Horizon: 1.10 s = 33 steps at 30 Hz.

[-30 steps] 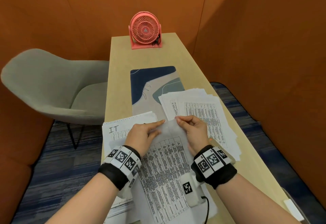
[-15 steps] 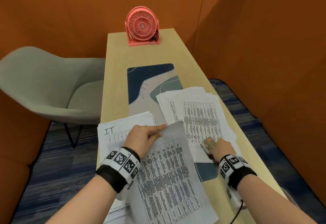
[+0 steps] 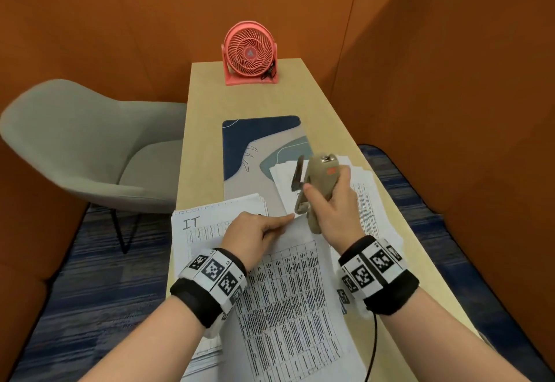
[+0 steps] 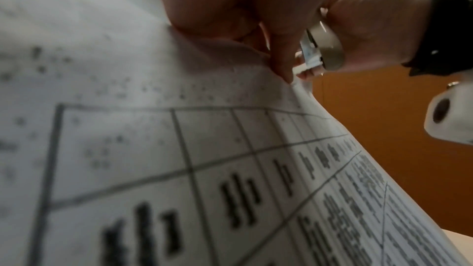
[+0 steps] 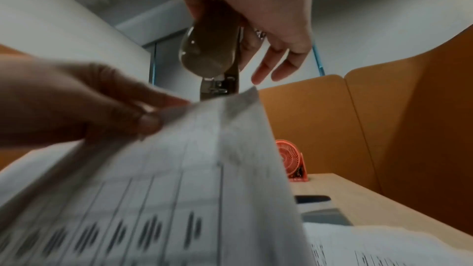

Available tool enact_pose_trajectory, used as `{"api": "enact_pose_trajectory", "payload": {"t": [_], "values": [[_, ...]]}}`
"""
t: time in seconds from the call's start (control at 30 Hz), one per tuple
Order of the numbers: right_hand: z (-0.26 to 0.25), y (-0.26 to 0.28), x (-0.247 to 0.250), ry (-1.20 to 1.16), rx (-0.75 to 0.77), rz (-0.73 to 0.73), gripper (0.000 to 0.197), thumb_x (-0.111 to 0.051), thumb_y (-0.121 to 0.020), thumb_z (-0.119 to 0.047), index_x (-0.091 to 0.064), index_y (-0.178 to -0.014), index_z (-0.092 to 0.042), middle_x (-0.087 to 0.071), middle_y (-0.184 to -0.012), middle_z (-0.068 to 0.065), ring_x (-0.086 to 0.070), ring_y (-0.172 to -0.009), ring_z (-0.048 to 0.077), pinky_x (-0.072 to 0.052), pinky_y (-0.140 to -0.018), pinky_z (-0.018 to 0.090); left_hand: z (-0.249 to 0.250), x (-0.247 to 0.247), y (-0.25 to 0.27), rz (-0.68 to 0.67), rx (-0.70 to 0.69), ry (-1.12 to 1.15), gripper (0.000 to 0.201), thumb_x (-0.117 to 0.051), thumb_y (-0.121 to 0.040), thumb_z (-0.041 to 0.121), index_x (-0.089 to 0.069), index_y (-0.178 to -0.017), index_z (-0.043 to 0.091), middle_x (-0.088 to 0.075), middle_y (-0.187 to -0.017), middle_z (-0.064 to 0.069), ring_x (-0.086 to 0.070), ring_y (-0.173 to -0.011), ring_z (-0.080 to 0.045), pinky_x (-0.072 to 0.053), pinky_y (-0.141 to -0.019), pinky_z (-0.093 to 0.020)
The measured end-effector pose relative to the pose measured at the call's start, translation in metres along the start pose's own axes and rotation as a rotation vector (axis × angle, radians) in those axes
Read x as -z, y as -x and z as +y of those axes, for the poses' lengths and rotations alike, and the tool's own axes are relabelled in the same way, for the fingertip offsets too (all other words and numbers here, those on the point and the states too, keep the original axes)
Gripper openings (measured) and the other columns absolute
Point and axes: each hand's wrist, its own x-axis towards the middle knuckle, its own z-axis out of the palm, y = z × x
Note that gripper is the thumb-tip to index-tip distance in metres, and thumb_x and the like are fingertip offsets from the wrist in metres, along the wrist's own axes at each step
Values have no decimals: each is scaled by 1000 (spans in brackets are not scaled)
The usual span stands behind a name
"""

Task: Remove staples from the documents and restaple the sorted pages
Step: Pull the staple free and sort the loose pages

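Bare forearms; black wristbands (image 3: pixel 200 297) topped by white checker-marker blocks; black cable (image 3: pixel 373 348) under right wrist

Only one text reads plainly — "IT", handwritten at the top left corner of the left paper stack (image 3: pixel 210 219) on the counter (image 3: pixel 204 129) — while the printed tables on the held sheets (image 3: pixel 288 291) (rows of small type) are too blurred to read.

Bare table (image 3: pixel 210 129) beyond the mat (image 3: pixel 261 141); fan (image 3: pixel 250 52) blocks its far end.
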Motion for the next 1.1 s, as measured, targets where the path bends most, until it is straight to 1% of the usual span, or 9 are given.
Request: {"api": "enact_pose_trajectory", "payload": {"t": [0.17, 0.3, 0.43, 0.57, 0.7, 0.8, 0.87, 1.0, 1.1], "values": [[17, 6, -6, 178, 42, -62, 35, -63, -82, -26, -33, -95, -15, -49, -72, -11, -46, -60, 3, -34, -48, 10, 5, 4, 4, 3, -35, -7, 29, -64, -86, 18, -66, -113, 30, -73, -95, -1, -68, -89, -14, -51, -84, -31], [19, 7, -6, 162, 38, -18, 39, -60, -76, -38, -35, -100, -19, -51, -66, -10, -48, -55, 6, -34, -47, 11, 12, 7, 6, 15, -37, 9, 29, -65, -85, 16, -67, -112, 28, -72, -99, 2, -66, -94, -9, -48, -86, -22], [17, 9, -4, 139, 103, -4, 61, -63, -75, -45, -36, -129, -32, -62, -72, 3, -57, -59, 20, -42, -54, 20, 15, 7, 6, -20, -47, 29, 29, -64, -86, 18, -67, -113, 25, -72, -99, 1, -66, -96, -12, -50, -89, -30], [18, 13, -3, 144, 106, -4, 61, -60, -75, -50, -30, -129, -48, -67, -84, 7, -63, -71, 25, -47, -63, 23, 16, 4, 8, -34, -44, 21, 29, -64, -86, 21, -66, -115, 25, -74, -95, 0, -67, -92, -13, -51, -87, -34], [21, 16, -5, 191, 77, 11, 71, -60, -78, -50, -30, -141, -35, -61, -77, -1, -59, -65, 19, -42, -56, 17, 15, 3, 8, -45, -23, -6, 28, -63, -87, 23, -67, -114, 24, -73, -100, -1, -66, -97, -14, -50, -89, -34], [20, 13, -2, 77, -5, 101, 77, -72, -81, -31, -28, -143, -25, -54, -76, -16, -54, -65, 0, -40, -56, 4, 14, 7, 6, -25, 9, 3, 27, -63, -87, 21, -67, -113, 23, -71, -107, 1, -64, -102, -13, -48, -93, -33], [17, 8, 3, -43, -69, 169, 64, -74, -79, -24, -41, -134, -24, -55, -79, -16, -56, -66, 2, -46, -62, 10, 12, 13, 4, -15, 39, -17, 27, -61, -88, 21, -67, -114, 24, -70, -107, 2, -63, -103, -13, -47, -94, -32], [8, 3, 17, -177, -155, 142, 12, -69, -82, -17, -58, -80, -16, -56, -65, -1, -54, -51, 2, -47, -49, 24, 1, 33, -4, 36, 126, -51, 24, -56, -91, 19, -67, -113, 22, -70, -106, 1, -61, -101, -14, -45, -93, -27], [13, 11, 18, -215, -283, -170, 21, -67, -83, -13, -55, -100, -12, -60, -80, 8, -57, -57, 15, -49, -48, 26, -8, 48, -12, 95, 165, 11, 20, -57, -91, 17, -68, -105, 25, -71, -100, 1, -62, -97, -14, -45, -94, -29]]}}
